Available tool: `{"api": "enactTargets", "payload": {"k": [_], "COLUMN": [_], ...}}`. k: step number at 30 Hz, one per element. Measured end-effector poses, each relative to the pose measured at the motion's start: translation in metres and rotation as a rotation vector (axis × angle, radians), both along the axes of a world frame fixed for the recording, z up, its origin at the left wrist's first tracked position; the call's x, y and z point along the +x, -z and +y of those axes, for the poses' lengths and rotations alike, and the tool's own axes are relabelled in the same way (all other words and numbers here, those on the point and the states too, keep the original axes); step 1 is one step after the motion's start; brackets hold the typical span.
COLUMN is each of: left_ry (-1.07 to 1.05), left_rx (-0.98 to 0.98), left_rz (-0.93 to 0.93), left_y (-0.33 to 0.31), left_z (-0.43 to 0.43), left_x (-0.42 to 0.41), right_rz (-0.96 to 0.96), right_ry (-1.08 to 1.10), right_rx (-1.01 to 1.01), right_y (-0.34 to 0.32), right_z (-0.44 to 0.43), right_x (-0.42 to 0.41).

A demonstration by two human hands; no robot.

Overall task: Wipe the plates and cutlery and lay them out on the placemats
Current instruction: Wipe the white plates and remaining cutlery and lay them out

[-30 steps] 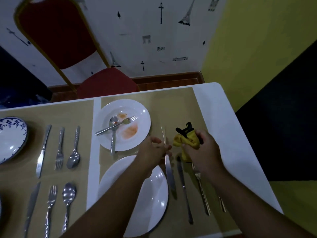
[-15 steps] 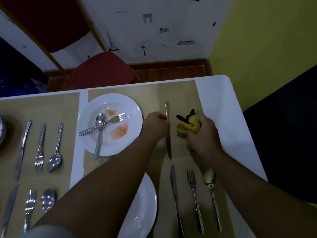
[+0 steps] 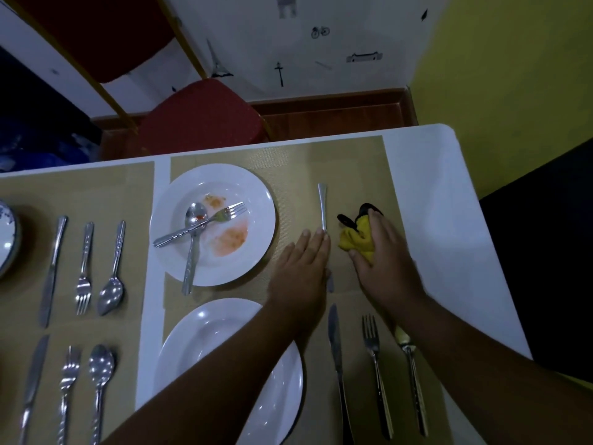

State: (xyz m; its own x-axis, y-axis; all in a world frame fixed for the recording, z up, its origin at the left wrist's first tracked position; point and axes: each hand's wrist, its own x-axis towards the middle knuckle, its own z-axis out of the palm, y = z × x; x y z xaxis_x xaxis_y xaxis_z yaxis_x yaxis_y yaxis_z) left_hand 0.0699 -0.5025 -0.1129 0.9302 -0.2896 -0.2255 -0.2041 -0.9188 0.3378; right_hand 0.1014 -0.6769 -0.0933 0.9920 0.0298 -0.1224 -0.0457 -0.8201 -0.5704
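The dirty plate [image 3: 212, 224], carrying a crossed spoon [image 3: 193, 242] and fork [image 3: 205, 224], sits toward the far edge of the table [image 3: 430, 194], left of my hands. My left hand [image 3: 300, 277] lies flat, fingers extended, on the knife [image 3: 322, 205] just beside that plate; the knife's long axis runs from far edge to near edge. My right hand [image 3: 383, 268] is closed around the yellow cloth [image 3: 356, 240]. In my judgement the left hand is nearer the plate.
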Motion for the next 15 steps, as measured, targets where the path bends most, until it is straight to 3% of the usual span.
{"api": "enactTargets", "payload": {"k": [5, 15], "left_ry": [-0.049, -0.128], "left_rx": [0.018, -0.094], "left_rz": [0.031, -0.100], "left_y": [-0.002, -0.051], "left_z": [-0.008, 0.015], "left_x": [-0.001, -0.021], "right_rz": [-0.010, -0.140], "right_ry": [0.009, 0.044], "right_rx": [0.028, 0.132], "right_y": [-0.004, -0.035], "right_z": [0.001, 0.025], "right_x": [-0.012, -0.017]}}
